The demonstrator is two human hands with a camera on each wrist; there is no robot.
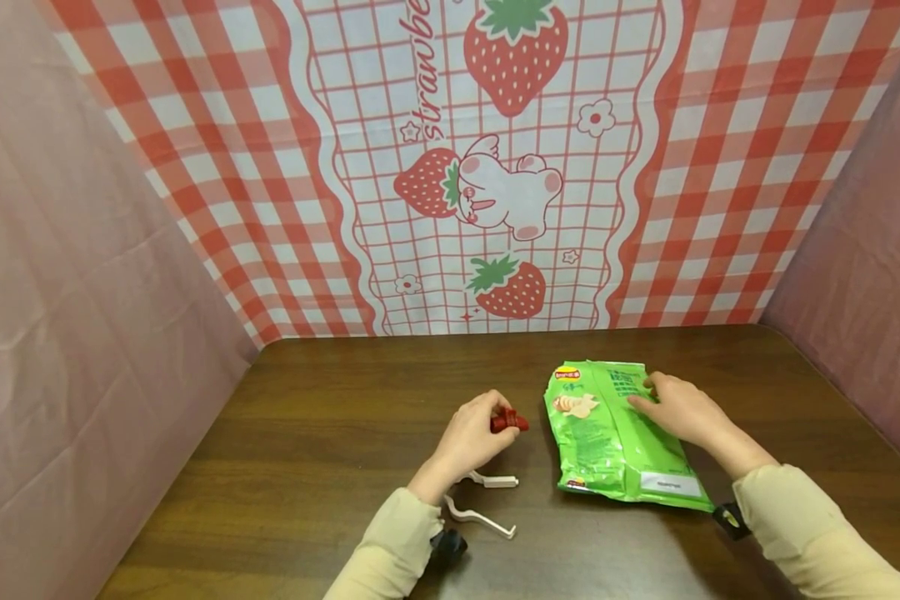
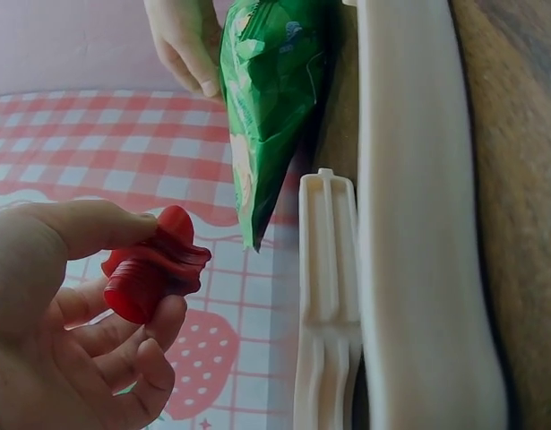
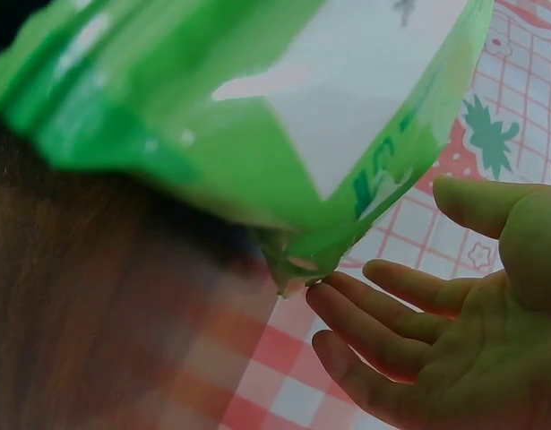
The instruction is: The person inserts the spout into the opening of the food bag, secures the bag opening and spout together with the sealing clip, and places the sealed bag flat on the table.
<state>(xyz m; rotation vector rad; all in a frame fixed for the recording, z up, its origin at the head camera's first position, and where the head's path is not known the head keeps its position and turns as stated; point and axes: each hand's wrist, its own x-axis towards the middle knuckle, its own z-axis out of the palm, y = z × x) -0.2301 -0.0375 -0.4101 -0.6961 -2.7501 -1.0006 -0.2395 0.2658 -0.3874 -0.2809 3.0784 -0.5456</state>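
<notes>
My left hand (image 1: 468,432) pinches a small red plastic piece (image 1: 508,420) between thumb and fingers, above the table. In the left wrist view this red piece (image 2: 154,269) shows a ribbed, round end and a wavy flange. A green snack bag (image 1: 607,433) lies to its right, printed side up. My right hand (image 1: 682,407) is at the bag's upper right edge. Seen from the right wrist, its fingers (image 3: 374,336) are spread and loosely bent by the bag's corner, with nothing gripped. An opened white plastic clip (image 1: 483,518) lies below the left hand, partly hidden by the wrist.
The brown wooden table (image 1: 330,408) carries all these things. A checked strawberry cloth (image 1: 495,208) hangs behind it, with pinkish cloth walls (image 1: 105,275) at both sides. Dark wrist cameras (image 1: 448,545) sit under both sleeves.
</notes>
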